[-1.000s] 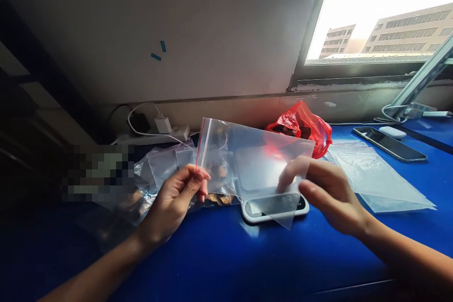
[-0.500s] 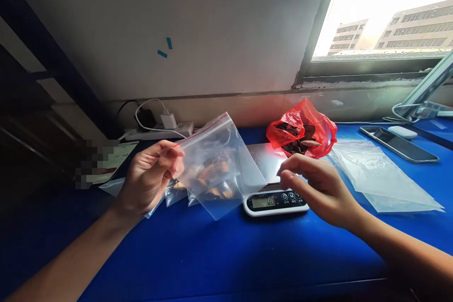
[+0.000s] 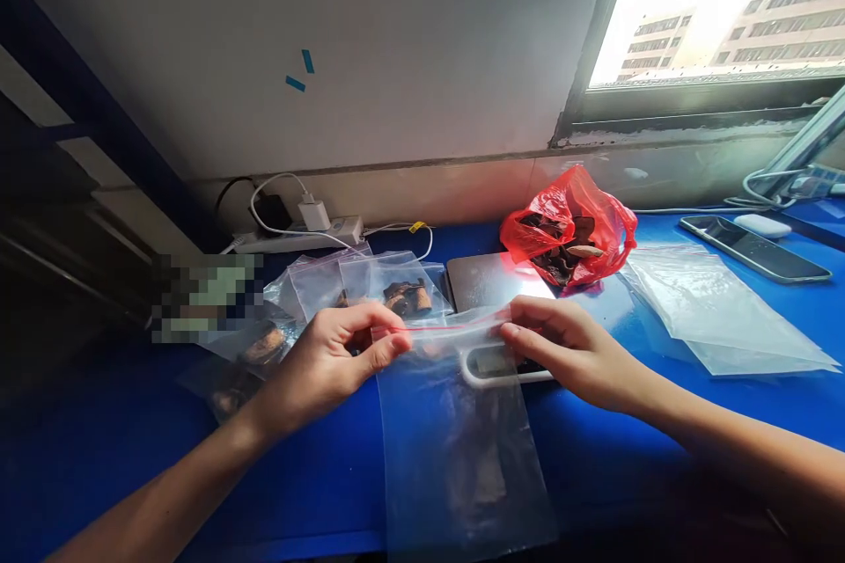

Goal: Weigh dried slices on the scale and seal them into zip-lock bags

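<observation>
A clear zip-lock bag (image 3: 455,440) with a red line along its top hangs between my hands over the table's front part. My left hand (image 3: 349,352) pinches the left end of its zip edge, and my right hand (image 3: 561,352) pinches the right end. Behind the bag is a digital scale (image 3: 485,277) with a metal plate, its display partly covered by the bag and my right hand. To the left lie several clear bags holding brown dried pieces (image 3: 407,297). A red plastic bag (image 3: 604,233) with dark dried pieces stands open behind the scale.
Flat clear bags (image 3: 732,308) lie stacked on the right of the blue table (image 3: 277,493). Beyond them are a phone (image 3: 753,248) and a white case (image 3: 762,226). A power strip (image 3: 297,237) with a charger and cables runs along the wall.
The zip-lock bag has swung from a tilted hold in my left hand to hanging down in front of me. My right hand has taken hold of its other end.
</observation>
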`<state>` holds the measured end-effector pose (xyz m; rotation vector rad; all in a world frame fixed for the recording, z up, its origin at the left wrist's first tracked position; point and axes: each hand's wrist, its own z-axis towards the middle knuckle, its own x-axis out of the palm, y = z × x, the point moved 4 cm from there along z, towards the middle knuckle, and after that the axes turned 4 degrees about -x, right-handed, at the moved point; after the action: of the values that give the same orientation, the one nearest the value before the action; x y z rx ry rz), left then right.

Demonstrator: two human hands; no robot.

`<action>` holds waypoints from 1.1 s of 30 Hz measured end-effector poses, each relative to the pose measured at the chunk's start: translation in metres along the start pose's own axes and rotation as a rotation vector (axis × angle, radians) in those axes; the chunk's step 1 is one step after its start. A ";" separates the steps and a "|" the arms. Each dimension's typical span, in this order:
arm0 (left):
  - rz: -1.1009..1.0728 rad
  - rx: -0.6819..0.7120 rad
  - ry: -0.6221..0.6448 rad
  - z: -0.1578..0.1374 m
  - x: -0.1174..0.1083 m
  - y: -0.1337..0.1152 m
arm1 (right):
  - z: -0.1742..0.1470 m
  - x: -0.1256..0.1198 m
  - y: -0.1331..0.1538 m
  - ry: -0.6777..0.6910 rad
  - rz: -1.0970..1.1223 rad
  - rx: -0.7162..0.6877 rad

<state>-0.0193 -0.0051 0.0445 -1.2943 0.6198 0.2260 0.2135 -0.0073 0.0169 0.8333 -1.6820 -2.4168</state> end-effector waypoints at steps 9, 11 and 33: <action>0.181 0.059 0.047 -0.002 0.006 0.001 | -0.001 -0.006 0.010 0.021 -0.267 -0.236; 0.201 0.084 0.024 -0.002 0.005 0.000 | -0.001 -0.005 0.009 0.017 -0.311 -0.235; 0.388 0.467 0.031 -0.009 0.007 -0.010 | -0.002 -0.013 0.005 0.038 -0.360 -0.376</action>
<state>-0.0115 -0.0175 0.0472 -0.7227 0.8895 0.3554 0.2239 -0.0067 0.0259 1.1871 -1.0794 -2.7942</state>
